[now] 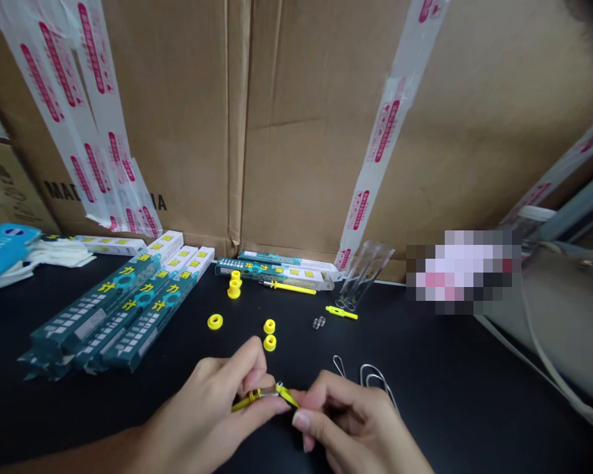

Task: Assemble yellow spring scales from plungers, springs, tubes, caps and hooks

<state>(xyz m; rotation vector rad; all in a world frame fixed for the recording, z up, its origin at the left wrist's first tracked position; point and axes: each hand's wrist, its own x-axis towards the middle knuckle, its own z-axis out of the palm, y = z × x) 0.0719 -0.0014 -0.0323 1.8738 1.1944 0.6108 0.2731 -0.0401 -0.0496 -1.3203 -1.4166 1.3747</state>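
My left hand [217, 408] is closed in a pinch on a thin yellow rod with a metal middle part [257, 396], low on the black table. My right hand [346, 421] pinches the rod's other yellow end [287, 395], so both hands meet at the centre. Just beyond my fingers lie small yellow plastic caps [269, 334] and a yellow ring [215, 321]. A small metal spring [319, 322] and a short yellow piece [342, 313] lie further back. Bent wire hooks [370, 378] rest right of my right hand.
Three long teal boxes with yellow print [123, 309] lie at the left, two more [277, 268] by the cardboard wall [296, 131]. Clear plastic tubes [363, 273] lean at the back. A yellow rod [289, 287] and stacked yellow caps [234, 284] sit nearby. White cloth [49, 253] is far left.
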